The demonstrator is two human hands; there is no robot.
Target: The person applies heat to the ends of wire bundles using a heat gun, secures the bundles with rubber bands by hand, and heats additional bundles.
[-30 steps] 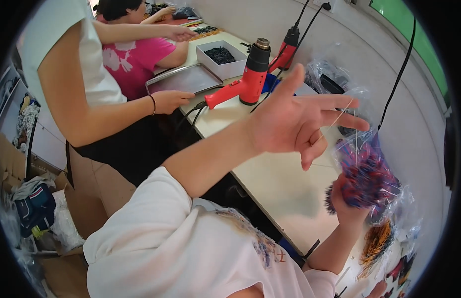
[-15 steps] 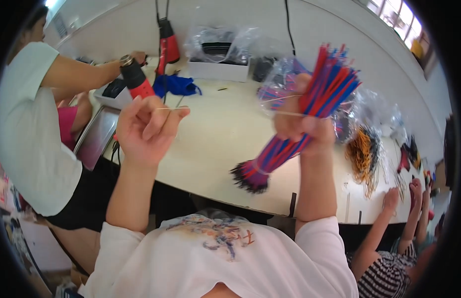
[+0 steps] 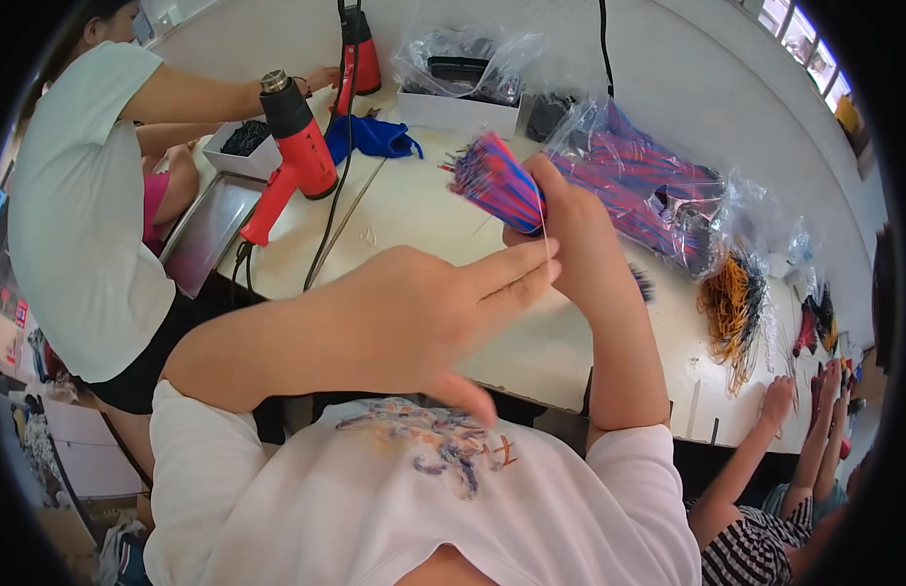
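Observation:
My right hand (image 3: pixel 575 220) is wrapped around a bundle of red and blue wires (image 3: pixel 497 181), held over the table. One end fans out toward the upper left. Dark tips of the other end show past my right wrist. A thin pale rubber band (image 3: pixel 545 227) is stretched beside the bundle. It runs down to the fingertips of my left hand (image 3: pixel 414 303), which crosses in front with two fingers extended and the thumb lower, apart from them. Motion blurs part of the bundle, and my left palm is hidden.
A red heat gun (image 3: pixel 301 161) stands left, its cord (image 3: pixel 340 195) trailing across the table (image 3: pixel 511 342). A blue cloth (image 3: pixel 379 137), a white box (image 3: pixel 453 112) and bagged wires (image 3: pixel 648 186) lie behind. Orange wires (image 3: pixel 731 313) are at right. Co-workers sit on both sides.
My left hand has swung right, across to the bundle, with the rubber band on its fingers. The bundle has tipped so that its fanned end now points upper left instead of upper right.

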